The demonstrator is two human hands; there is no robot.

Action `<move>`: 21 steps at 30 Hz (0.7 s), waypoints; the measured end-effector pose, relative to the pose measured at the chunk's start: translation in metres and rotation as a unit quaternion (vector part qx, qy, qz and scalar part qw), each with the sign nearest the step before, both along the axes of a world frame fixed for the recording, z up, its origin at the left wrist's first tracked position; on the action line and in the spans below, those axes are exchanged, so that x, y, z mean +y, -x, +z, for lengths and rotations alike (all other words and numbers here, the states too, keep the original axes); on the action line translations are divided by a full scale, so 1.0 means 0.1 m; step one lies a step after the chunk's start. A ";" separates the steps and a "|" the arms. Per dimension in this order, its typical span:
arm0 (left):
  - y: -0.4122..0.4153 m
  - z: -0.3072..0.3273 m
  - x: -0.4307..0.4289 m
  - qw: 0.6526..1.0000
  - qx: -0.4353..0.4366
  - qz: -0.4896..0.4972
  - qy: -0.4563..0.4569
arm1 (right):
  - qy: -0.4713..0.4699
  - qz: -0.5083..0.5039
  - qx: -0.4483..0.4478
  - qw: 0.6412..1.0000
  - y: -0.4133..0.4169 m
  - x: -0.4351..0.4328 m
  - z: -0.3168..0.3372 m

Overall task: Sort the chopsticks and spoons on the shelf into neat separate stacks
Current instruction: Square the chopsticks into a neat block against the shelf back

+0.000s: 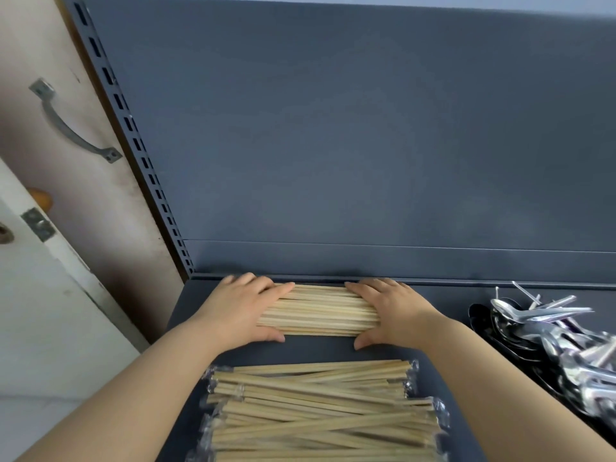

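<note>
1. Matte grey steel shelf point(316, 348), with a flat back panel point(333, 128).
2. Between the hands, thin pale bare chopsticks point(320, 311) lie in a squared stack.
3. Left hand point(240, 308) and right hand point(393, 311) are apart, palms down, fingers flat over each end, thumbs along the near edge.
4. Nearer than the hands are wrapped chopsticks point(316, 411) in crinkly clear sleeves; right of the right hand, shiny spoons point(550, 345) lie heaped.

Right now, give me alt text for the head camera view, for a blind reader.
The left hand and right hand press the ends of a neat stack of bare chopsticks on a grey shelf. Wrapped chopsticks lie nearer; spoons heap at right.
</note>
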State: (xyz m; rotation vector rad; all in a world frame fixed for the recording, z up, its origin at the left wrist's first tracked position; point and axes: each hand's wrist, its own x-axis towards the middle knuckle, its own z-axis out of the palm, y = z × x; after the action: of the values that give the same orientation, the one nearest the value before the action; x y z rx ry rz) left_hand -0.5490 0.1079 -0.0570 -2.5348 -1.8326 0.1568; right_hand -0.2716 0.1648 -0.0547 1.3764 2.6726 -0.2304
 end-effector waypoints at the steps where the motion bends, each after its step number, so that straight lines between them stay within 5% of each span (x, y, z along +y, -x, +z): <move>1: 0.01 -0.01 -0.02 1.000 -0.008 0.006 -0.001 | 0.006 -0.004 0.025 1.000 -0.03 -0.01 -0.01; 7: 0.01 -0.12 -0.07 0.995 -0.067 0.059 0.044 | 0.095 -0.131 0.314 0.936 -0.10 -0.12 -0.16; 17: -0.09 -0.05 -0.07 0.995 -0.023 0.079 0.052 | -0.021 -0.092 0.195 0.976 -0.01 -0.08 -0.28; 21: -0.09 -0.05 -0.11 0.996 0.016 0.076 0.050 | 0.006 -0.102 0.252 0.962 -0.08 -0.14 -0.25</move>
State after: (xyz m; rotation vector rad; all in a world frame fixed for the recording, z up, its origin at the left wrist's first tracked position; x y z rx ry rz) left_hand -0.5397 0.0966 -0.0623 -2.4367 -2.0547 0.2954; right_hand -0.2636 0.1511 -0.0794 1.7963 2.8938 -0.7048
